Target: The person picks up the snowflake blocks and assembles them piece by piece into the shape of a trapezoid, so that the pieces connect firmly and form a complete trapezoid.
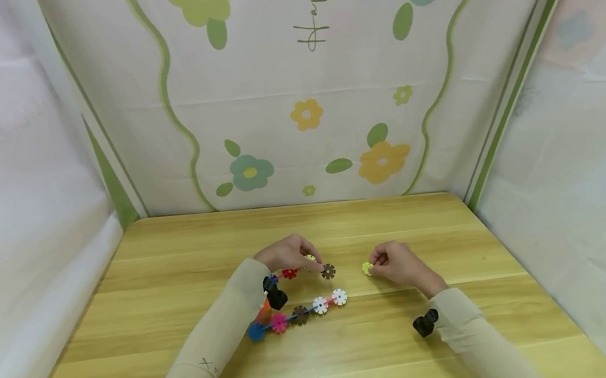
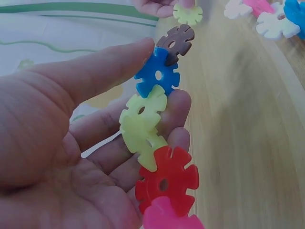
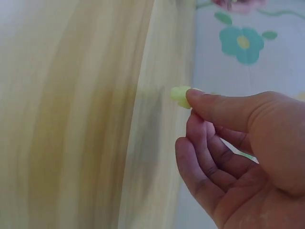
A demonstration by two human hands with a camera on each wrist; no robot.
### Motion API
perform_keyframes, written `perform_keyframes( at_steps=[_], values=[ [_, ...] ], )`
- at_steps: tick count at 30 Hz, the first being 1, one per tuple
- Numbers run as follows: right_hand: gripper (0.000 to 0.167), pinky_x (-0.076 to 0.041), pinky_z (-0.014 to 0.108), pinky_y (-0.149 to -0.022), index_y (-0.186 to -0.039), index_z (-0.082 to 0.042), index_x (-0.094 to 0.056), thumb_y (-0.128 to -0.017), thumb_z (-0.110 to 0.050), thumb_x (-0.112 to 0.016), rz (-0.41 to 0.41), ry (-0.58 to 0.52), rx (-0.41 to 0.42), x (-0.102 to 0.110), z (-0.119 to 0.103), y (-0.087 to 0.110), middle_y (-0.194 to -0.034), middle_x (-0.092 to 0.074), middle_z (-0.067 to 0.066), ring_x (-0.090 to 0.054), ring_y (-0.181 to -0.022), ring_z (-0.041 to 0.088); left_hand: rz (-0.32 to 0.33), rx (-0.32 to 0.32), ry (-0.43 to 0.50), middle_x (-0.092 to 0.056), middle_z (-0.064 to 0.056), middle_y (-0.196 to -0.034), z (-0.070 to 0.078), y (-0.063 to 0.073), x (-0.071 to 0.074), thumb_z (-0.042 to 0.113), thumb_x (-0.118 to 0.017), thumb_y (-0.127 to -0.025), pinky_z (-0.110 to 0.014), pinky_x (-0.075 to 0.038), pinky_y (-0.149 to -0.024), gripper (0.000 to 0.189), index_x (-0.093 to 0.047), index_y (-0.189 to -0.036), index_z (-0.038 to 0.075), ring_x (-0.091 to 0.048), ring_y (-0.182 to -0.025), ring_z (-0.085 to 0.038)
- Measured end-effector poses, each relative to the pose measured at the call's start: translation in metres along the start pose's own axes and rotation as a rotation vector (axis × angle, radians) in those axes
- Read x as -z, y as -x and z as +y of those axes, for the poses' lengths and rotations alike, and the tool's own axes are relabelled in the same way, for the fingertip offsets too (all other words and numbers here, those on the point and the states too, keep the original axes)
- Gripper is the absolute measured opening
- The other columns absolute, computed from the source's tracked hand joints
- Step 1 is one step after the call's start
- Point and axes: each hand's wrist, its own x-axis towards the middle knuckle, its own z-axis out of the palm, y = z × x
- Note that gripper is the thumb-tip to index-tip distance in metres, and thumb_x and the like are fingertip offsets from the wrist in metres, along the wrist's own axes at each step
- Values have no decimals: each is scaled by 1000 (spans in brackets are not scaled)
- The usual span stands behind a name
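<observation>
My left hand (image 1: 291,253) holds one end of a chain of interlocked plastic snowflake discs. Its thumb and fingers pinch the chain at a blue disc (image 2: 158,74), with a brown disc (image 2: 177,40) sticking out past the fingertips as the end piece. Back along the chain come yellow discs (image 2: 143,119), a red disc (image 2: 169,179) and a pink disc (image 2: 171,217), lying across the fingers. To the right, my right hand (image 1: 400,263) pinches a single yellow disc (image 3: 179,95) between thumb and fingers, apart from the brown end disc.
The chain's other arm lies nearer on the wooden table (image 1: 422,354), with a blue disc (image 1: 256,332), a pink disc (image 1: 278,322), a brown disc (image 1: 300,314) and white discs (image 1: 339,296). Printed fabric (image 1: 264,84) hangs behind the table and at both sides.
</observation>
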Motion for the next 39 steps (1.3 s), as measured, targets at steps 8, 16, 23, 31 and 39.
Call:
perform_keyframes(
  at_steps=[8,16,23,31,39],
  values=[
    [8,-56,23,-69,-92,-9,-72,-94,-9,-79,8,-78,79,-17,-30,1,-88,-72,3,-65,-79,11,7,-2,-3,-74,-4,-119,-1,-1,2,24,-79,-97,-30,-47,-76,15,-82,-103,10,-54,-93,-17],
    [8,-60,23,-72,-93,-10,-73,-94,-11,-80,43,-131,127,-33,-48,4,-88,-73,2,-68,-79,9,-6,6,-3,-74,-8,-119,-2,1,3,23,-75,-100,-35,-54,-89,17,-80,-109,9,-62,-96,-16],
    [8,-60,22,-72,-92,-12,-73,-94,-11,-81,89,-156,136,-42,-56,9,-88,-74,0,-68,-78,8,-22,2,-18,-74,-3,-117,-3,0,5,25,-73,-102,-45,-55,-95,18,-80,-110,11,-63,-99,-16],
    [6,-60,21,-71,-92,-9,-75,-94,-9,-81,116,-135,201,-49,-58,10,-86,-75,0,-69,-76,6,-50,-11,-13,-75,-2,-115,-1,3,5,22,-69,-104,-48,-54,-95,18,-81,-113,12,-61,-96,-16],
    [10,-59,20,-69,-90,-11,-77,-90,-3,-83,213,3,315,-56,-68,12,-84,-76,-2,-69,-74,4,-47,-20,3,-77,-8,-117,0,5,4,11,-69,-103,-41,-56,-85,16,-82,-111,8,-66,-92,-22]
  ],
)
